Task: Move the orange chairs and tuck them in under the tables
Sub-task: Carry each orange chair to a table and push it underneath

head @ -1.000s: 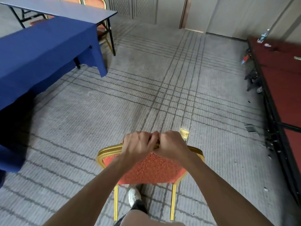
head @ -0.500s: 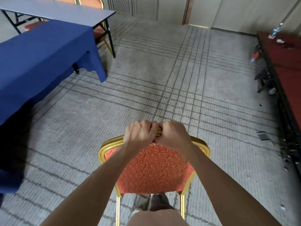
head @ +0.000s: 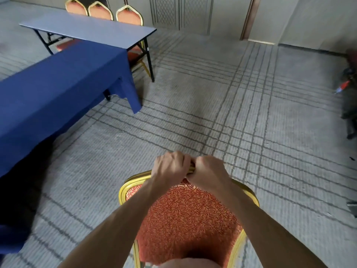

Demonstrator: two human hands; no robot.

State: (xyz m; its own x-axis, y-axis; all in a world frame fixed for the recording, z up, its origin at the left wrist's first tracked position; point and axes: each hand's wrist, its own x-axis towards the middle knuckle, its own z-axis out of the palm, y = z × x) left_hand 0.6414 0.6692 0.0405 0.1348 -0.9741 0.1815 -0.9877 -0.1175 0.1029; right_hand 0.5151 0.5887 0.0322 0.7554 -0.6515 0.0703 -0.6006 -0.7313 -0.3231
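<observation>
Over grey grid-lined carpet [head: 193, 97], I see the left hand [head: 170, 168] and right hand [head: 209, 172] gripping the orange chair [head: 183, 219] by its top. A blue-draped bench [head: 58, 84] and bare bench [head: 92, 29] stand leftward.

We can read no text, label, brand, number or sign here. The fabric of the orange chair [head: 183, 215] shows only a swirl pattern, not letters.

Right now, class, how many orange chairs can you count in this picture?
4. The nearest chair is gripped at its top by the left hand and right hand. Three chairs stand in a row behind the bare table. More may hide behind the blue-clothed table.
</observation>
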